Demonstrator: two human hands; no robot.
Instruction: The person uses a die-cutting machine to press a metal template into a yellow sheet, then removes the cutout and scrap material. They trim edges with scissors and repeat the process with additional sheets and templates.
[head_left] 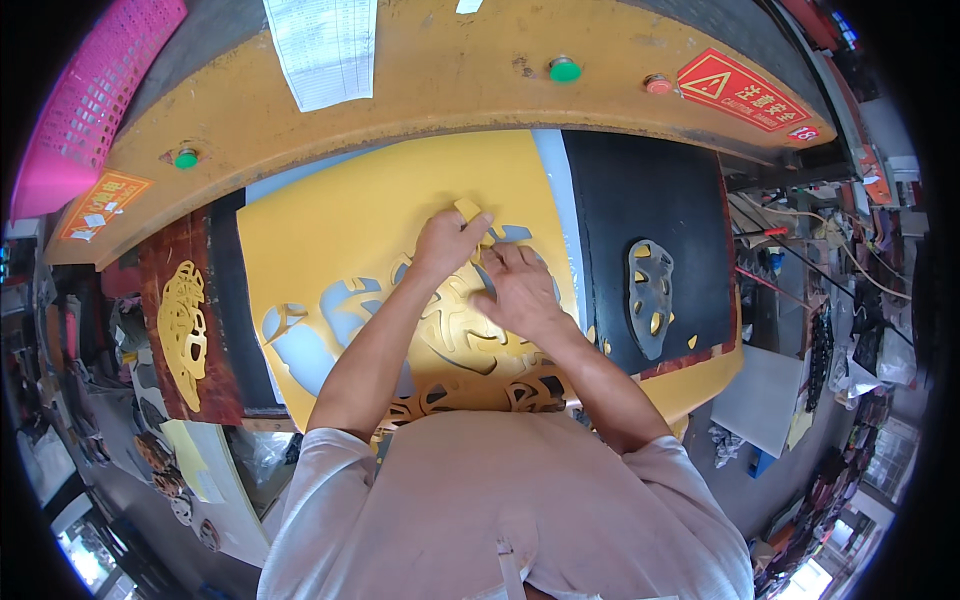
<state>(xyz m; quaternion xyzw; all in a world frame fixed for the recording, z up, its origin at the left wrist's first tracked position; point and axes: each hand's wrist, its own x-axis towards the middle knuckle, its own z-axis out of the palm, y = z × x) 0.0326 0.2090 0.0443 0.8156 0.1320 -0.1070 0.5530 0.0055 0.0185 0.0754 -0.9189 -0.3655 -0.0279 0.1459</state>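
A large yellow sheet point(330, 210) lies on the bench, its near part full of cut-out holes. My left hand point(445, 245) is closed, its thumb and fingers pinching a small yellow offcut point(466, 209) near the middle of the sheet. Beside it, my right hand point(522, 295) lies with fingers apart on a cut yellow piece point(450, 325) with curved slots. Part of that piece is hidden under the hand. Pale blue backing shows through the holes.
A grey metal cutting die point(650, 298) rests on the black board point(640, 190) at right, with small yellow scraps nearby. Stacked yellow cut pieces point(183, 335) lie at left. A yellow machine beam point(450, 75) with green buttons point(564, 69) crosses the far side. A pink basket point(90, 110) stands far left.
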